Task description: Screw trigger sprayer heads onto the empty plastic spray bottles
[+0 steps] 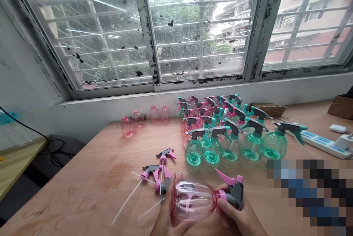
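A clear pink spray bottle (193, 199) lies on its side in the air between my hands, its neck toward the right. My left hand (168, 206) wraps round the base end of the bottle. At the neck, the fingers of my right hand (234, 210) pinch the pink collar of the grey and pink spray head (234, 192), which sits on the bottle's mouth. Just beyond my left hand, several loose pink and grey spray heads with thin tubes lie on the table, one spray head (166, 154) farthest back. My left hand partly covers the nearest ones.
Several green and pink spray bottles with heads stand in rows (212, 151) at the back right. Several pink bottles without heads (128, 127) stand by the wall. A white power strip (320, 142) lies at the right, near a cardboard box (342, 105).
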A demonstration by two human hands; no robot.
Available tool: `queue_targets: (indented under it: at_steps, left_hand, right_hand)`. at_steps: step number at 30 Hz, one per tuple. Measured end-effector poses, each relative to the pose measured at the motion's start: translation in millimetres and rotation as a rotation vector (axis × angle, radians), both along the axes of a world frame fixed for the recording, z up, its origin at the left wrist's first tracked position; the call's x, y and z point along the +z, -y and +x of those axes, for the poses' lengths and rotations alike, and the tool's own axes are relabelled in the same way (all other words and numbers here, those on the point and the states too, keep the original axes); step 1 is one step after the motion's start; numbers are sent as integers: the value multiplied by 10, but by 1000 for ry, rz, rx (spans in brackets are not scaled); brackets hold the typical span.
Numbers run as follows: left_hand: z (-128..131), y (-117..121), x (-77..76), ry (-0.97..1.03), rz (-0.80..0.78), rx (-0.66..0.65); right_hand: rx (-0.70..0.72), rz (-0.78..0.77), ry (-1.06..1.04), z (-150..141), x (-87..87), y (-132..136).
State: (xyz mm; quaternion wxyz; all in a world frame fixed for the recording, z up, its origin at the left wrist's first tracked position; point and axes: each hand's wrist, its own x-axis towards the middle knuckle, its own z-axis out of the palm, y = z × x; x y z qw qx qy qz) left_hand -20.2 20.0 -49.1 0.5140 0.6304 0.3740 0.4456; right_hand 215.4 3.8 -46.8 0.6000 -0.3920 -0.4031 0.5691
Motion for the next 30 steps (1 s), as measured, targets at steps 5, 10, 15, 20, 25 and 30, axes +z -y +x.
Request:
queue_targets:
  at_steps: [5,10,15,20,25,30]
  left_hand:
    - [-12,7,2,-19,-1,-2]
    - [-31,-7,-59,71,-25,-65]
    - [-6,3,-58,33,19,-28]
    - [-11,-1,-96,37,22,-7]
    - [-32,-34,-138,93,-11,-58]
    - [-10,-16,-85,111,-62,-26]
  right_hand:
    - [0,-15,5,-12,-9,4]
    - [-4,-11,13,-12,-22,-7]
    - [-1,-4,-25,-8,-49,-39]
    - [-1,-9,-23,-18,-2,-19]
    - [-2,-16,-23,-30,35,-4]
    - [-24,-35,-13,-28,-31,-21]
